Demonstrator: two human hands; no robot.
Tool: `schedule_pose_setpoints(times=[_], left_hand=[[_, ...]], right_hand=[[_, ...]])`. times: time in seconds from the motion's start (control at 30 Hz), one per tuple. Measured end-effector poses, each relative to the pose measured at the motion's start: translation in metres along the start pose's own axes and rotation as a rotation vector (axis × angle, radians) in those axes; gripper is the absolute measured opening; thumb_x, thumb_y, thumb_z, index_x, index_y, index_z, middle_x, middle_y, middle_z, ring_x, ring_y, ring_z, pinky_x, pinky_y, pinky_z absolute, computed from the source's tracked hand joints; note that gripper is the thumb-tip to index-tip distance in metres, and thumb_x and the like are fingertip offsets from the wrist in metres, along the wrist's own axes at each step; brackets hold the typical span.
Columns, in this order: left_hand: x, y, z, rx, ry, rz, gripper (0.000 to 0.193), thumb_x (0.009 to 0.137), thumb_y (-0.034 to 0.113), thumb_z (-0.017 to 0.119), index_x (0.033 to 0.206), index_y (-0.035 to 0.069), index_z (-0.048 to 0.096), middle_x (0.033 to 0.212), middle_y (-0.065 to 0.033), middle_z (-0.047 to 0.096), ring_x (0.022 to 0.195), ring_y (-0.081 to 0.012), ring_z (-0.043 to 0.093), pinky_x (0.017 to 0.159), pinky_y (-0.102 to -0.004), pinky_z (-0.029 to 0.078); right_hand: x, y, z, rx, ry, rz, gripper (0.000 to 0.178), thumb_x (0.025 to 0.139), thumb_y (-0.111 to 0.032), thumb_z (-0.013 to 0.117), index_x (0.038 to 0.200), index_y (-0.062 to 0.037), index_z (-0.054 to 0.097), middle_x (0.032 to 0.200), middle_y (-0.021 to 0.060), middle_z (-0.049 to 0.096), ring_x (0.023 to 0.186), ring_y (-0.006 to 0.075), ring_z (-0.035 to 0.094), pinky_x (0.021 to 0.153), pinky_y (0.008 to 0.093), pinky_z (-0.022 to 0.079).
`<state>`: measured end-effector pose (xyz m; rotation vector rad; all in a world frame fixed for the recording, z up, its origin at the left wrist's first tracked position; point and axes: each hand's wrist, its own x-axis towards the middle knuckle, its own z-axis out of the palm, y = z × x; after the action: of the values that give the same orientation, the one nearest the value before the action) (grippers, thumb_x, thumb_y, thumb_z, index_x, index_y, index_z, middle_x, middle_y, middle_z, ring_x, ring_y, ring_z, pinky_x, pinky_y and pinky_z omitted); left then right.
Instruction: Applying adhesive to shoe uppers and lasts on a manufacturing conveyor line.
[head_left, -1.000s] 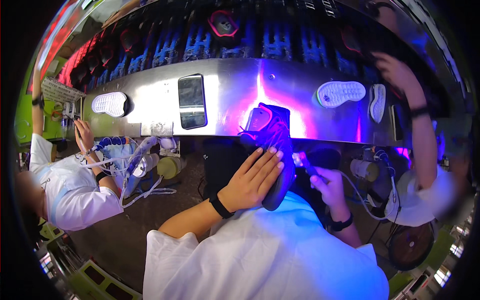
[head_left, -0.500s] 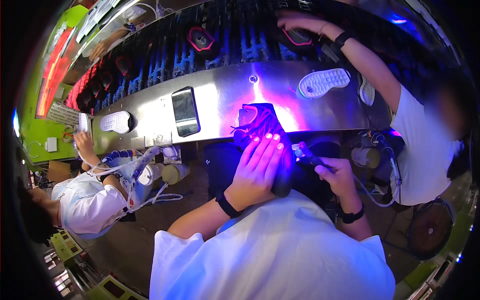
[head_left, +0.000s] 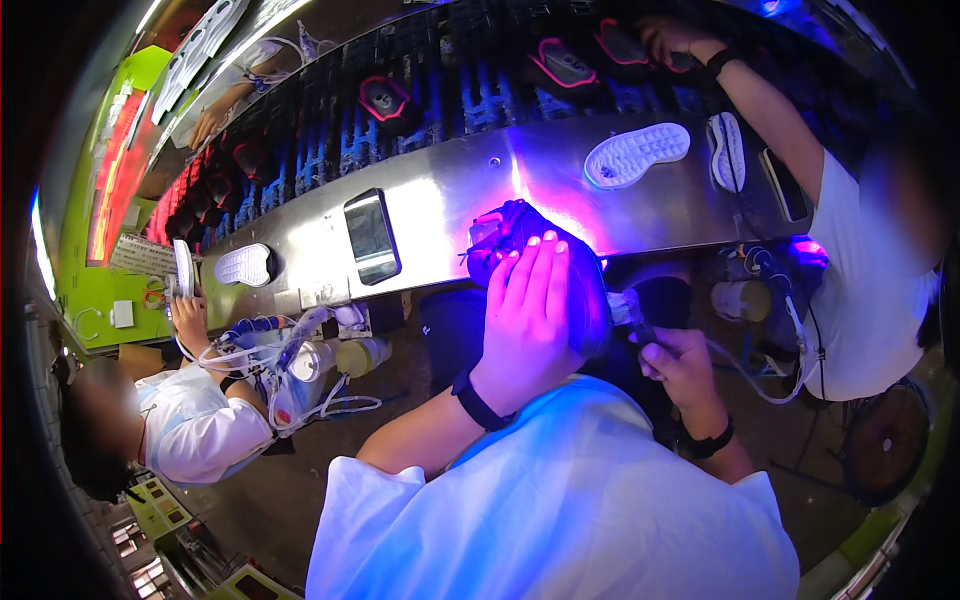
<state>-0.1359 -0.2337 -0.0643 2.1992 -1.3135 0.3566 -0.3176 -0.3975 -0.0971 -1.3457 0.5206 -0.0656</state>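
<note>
A dark shoe upper [head_left: 591,325] with laces stands tilted at the bench's near edge, lit purple and pink. My left hand [head_left: 530,315] is laid along it, fingers stretched close together over its side, holding it. My left thumb is hidden. In my right hand [head_left: 684,370] is a dark-handled brush [head_left: 641,331] with a pale, bristly head, gripped between thumb and fingers. A thin clear hose [head_left: 745,386] trails from near this hand to the right. The brush head is just right of the shoe; whether they touch I cannot tell.
The metal bench [head_left: 440,240] carries a phone [head_left: 372,237], a white sole [head_left: 637,156] and another sole [head_left: 242,265]. Behind it, a dark conveyor [head_left: 450,85] bears several shoes. Co-workers sit left and right; the right one's hand [head_left: 675,38] reaches over the conveyor. Pots [head_left: 362,355] hang below the bench.
The shoe has turned in my left hand, its side now rounder and facing right. My right hand and the brush have dropped slightly. The co-worker's hand on the right has moved further right.
</note>
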Motion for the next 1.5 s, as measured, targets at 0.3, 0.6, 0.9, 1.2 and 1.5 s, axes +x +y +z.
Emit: schedule_pose_setpoints(times=[0.3,0.6,0.9,1.2,1.5], left_hand=[[0.043,0.008,0.008,0.031,0.038,-0.065,0.074,0.068,0.030,0.077,0.127,-0.008,0.054,0.123,-0.0228,0.062,0.110,-0.0351,0.062,0.095,-0.0468,0.044],[0.082,-0.008,0.010,-0.106,-0.001,-0.144,0.090,0.056,0.045,0.087,0.123,-0.007,0.057,0.115,-0.0195,0.066,0.105,-0.0323,0.063,0.093,-0.0458,0.043],[0.109,-0.047,0.007,-0.190,-0.021,-0.173,0.092,0.059,0.052,0.086,0.124,-0.006,0.056,0.114,-0.0202,0.066,0.104,-0.0353,0.062,0.098,-0.0492,0.042],[0.100,-0.089,-0.019,0.067,-0.423,-0.107,0.109,0.069,0.048,0.081,0.152,0.001,0.029,0.110,-0.0169,0.061,0.098,-0.0316,0.064,0.082,-0.0439,0.052],[0.059,-0.096,-0.029,-0.290,-0.193,-0.005,0.112,0.066,0.042,0.084,0.153,0.001,0.028,0.091,-0.0159,0.068,0.082,-0.0319,0.069,0.078,-0.0405,0.055]], right_hand=[[-0.020,-0.015,0.003,-0.251,0.331,-0.183,0.032,0.086,-0.017,0.079,0.110,0.0015,0.072,0.074,0.0012,0.062,0.067,0.0067,0.054,0.061,0.0231,0.042],[0.014,-0.099,-0.010,-0.705,0.425,-0.290,0.030,0.083,-0.012,0.080,0.107,0.0035,0.071,0.084,0.0123,0.070,0.072,0.0145,0.062,0.068,0.0279,0.048],[0.073,-0.110,-0.013,-0.702,0.361,-0.455,0.030,0.080,-0.006,0.079,0.108,0.0034,0.071,0.084,0.0082,0.069,0.073,0.0141,0.061,0.070,0.0263,0.048],[0.113,-0.069,-0.008,-0.456,0.348,-0.409,0.033,0.083,-0.003,0.076,0.113,0.0060,0.069,0.091,0.0056,0.069,0.076,0.0126,0.061,0.072,0.0266,0.048],[0.104,-0.125,0.000,-0.448,0.206,-0.298,0.027,0.084,-0.013,0.079,0.107,0.0007,0.074,0.086,0.0033,0.070,0.076,0.0108,0.060,0.070,0.0256,0.047]])
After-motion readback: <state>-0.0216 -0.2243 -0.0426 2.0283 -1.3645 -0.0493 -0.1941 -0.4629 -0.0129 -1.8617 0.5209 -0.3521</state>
